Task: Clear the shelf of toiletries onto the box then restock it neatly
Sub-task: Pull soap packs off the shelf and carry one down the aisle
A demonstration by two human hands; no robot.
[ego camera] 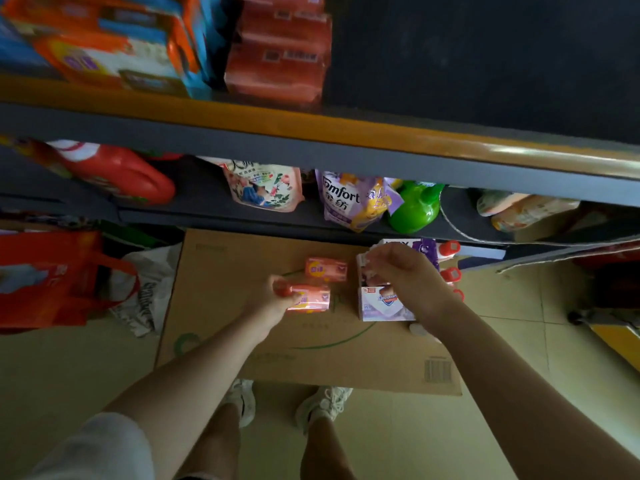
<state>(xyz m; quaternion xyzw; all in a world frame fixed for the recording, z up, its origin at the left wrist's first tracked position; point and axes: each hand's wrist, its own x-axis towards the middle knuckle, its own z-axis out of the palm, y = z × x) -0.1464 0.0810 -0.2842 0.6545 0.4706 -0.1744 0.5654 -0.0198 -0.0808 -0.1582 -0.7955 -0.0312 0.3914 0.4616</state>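
Two hands over a flat cardboard box (pixel 242 327) on tiled floor (pixel 502 341): left fingers (pixel 282 289) gripping pink pack (pixel 311 298), right fingers' (pixel 377 258) grip unclear.

From my remote seat I saw a flat cardboard box (pixel 242 341) lying on the tiled floor (pixel 398 438). On the cardboard, toward twelve o'clock, lay a pink soap pack (pixel 326 269); at two o'clock stood white soap boxes (pixel 382 304), with red-capped bottles (pixel 450 273) just beyond them. The upper shelf (pixel 311 140) carried orange and blue packs (pixel 104 46) at eleven o'clock and red packs (pixel 280 57) at twelve. The lower shelf (pixel 207 202) bore a red jug (pixel 124 174), a floral pouch (pixel 266 187), a purple Comfort pouch (pixel 346 202) and a green bottle (pixel 415 206).
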